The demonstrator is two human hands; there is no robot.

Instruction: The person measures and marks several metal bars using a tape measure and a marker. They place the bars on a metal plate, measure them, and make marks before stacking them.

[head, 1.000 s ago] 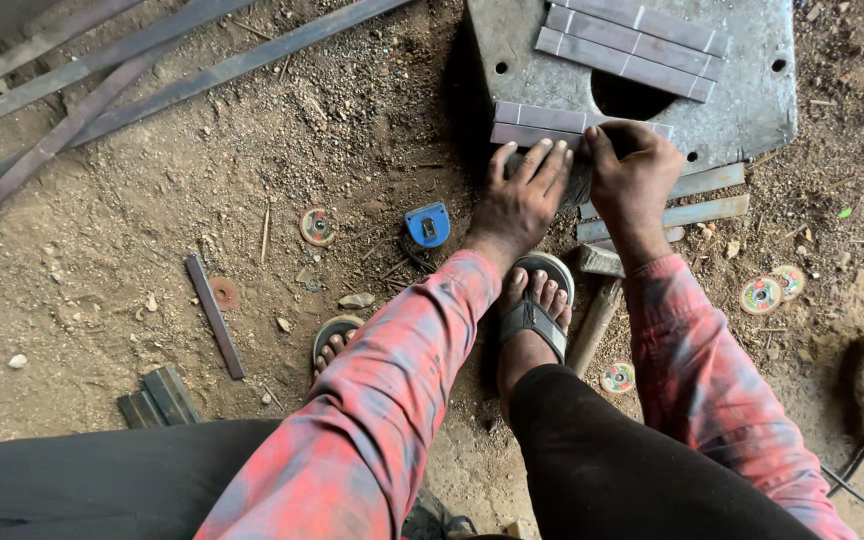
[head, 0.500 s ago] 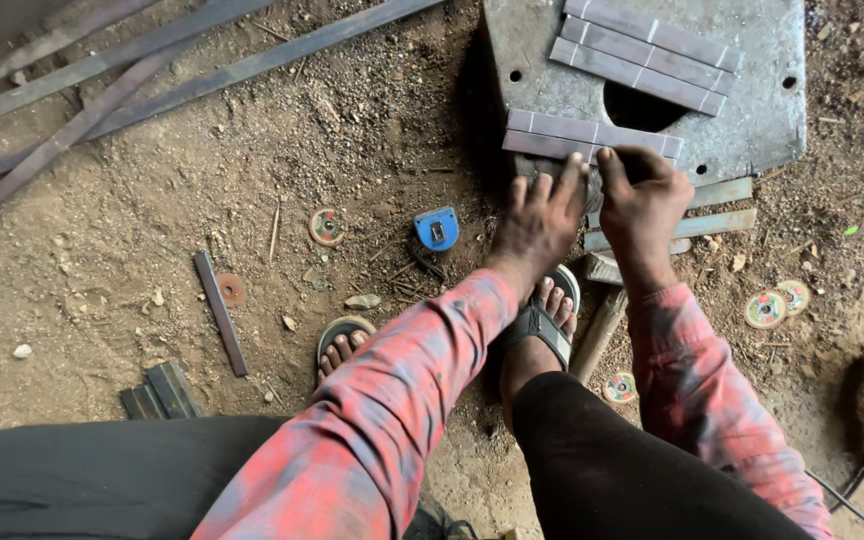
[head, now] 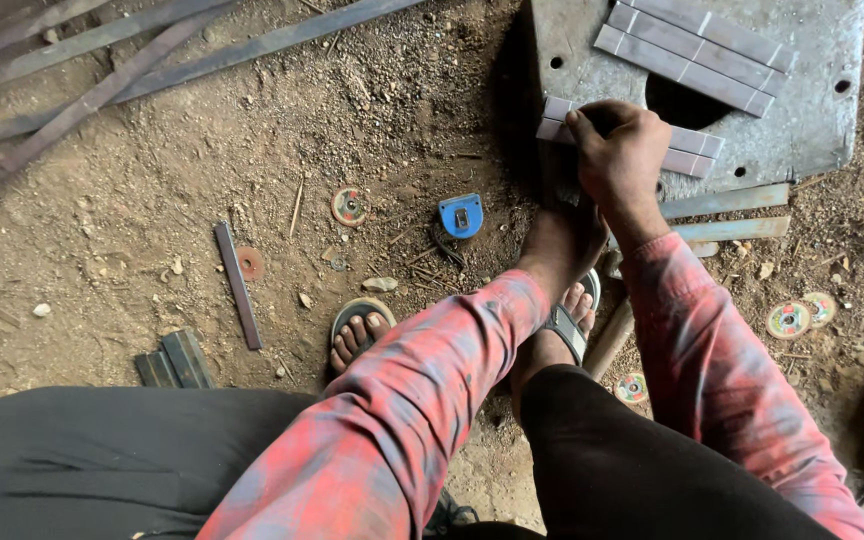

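The left hand [head: 560, 235] is largely hidden below the right, so its grip cannot be told. The right hand [head: 620, 158] is closed over the grey flat steel strips [head: 687, 155], whose long axis runs left-right, slightly downward, on the grey steel plate [head: 802, 120] near its left edge; bare dirt lies leftward.

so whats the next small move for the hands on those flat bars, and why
Probably slide the near pair of flat bars square on the steel plate. The right hand already rests on them at the plate's edge, the left hand is low beside it, and the far pair lies neatly aligned.
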